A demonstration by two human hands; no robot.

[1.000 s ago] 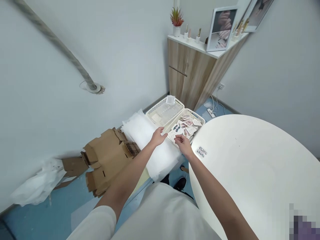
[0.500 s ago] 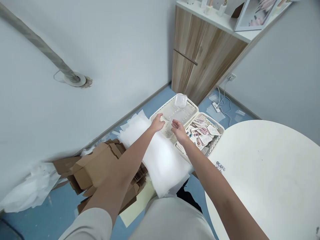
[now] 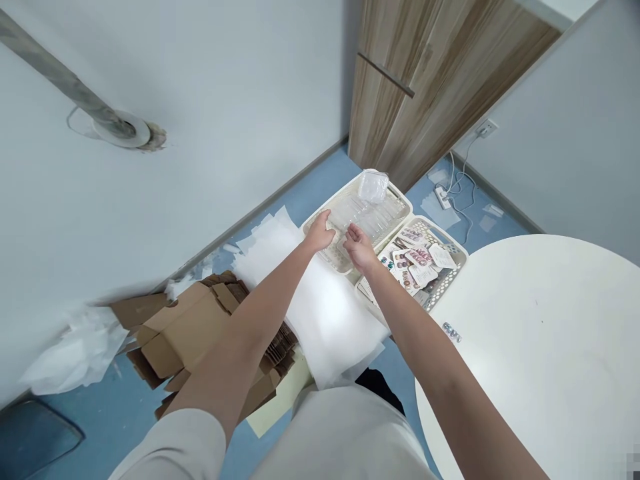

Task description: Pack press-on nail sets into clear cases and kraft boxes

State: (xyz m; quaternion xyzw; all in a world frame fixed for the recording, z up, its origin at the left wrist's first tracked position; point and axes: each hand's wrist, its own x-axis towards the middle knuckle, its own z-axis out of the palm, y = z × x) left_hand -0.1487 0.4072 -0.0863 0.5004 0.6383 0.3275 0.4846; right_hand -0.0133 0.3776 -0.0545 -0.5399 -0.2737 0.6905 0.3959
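My left hand (image 3: 319, 235) is over the left part of a cream basket (image 3: 341, 269), its thumb apart from the fingers and nothing visible in it. Close beside it, my right hand (image 3: 361, 250) has its fingers bent inward at the basket's front. Whether a clear piece lies in those fingers I cannot make out. Rows of clear plastic boxes (image 3: 373, 215) fill much of this basket, and a wrapped clear pack (image 3: 373, 186) rests at its far end. A second cream basket (image 3: 447, 283) stands to the right, with several printed cards (image 3: 420, 257) in it.
White foam sheets (image 3: 325, 313) lie just in front of the baskets. Flattened cardboard boxes (image 3: 193, 327) are piled at left. A round white table (image 3: 540, 360) is at right, bearing a small shiny strip (image 3: 451, 332). Behind stand a wooden cabinet (image 3: 425, 87) and a power strip (image 3: 442, 197).
The view has tilted down and come closer to the baskets. My hands are still over the left basket, and my right fingers look more curled than before.
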